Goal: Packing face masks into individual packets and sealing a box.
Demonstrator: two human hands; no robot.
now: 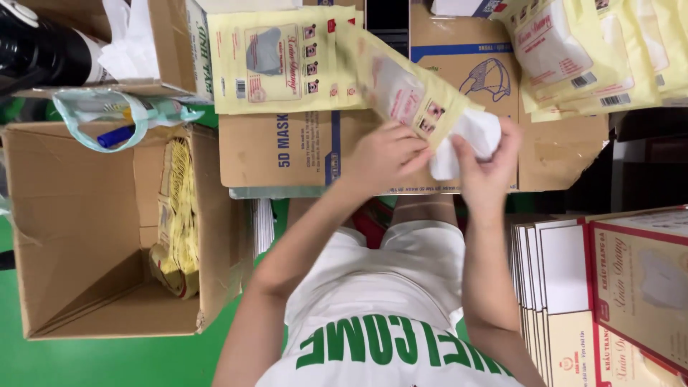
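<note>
A pale yellow flat pouch (401,89) with a clear window is held slanted over a cardboard work surface (287,154). My left hand (383,154) grips the pouch's open lower end. My right hand (487,168) is closed on a folded bundle of white masks (469,136) sitting at the pouch mouth, partly inside it. Both hands touch the pouch and meet at its opening. My forearms reach up from my white shirt with green letters (387,337).
A stack of empty yellow pouches (276,61) lies at the back left, and filled pouches (588,50) are piled at the back right. An open cardboard box (93,229) holding yellow packets (178,215) stands left. Flat red-and-cream cartons (609,287) stand right.
</note>
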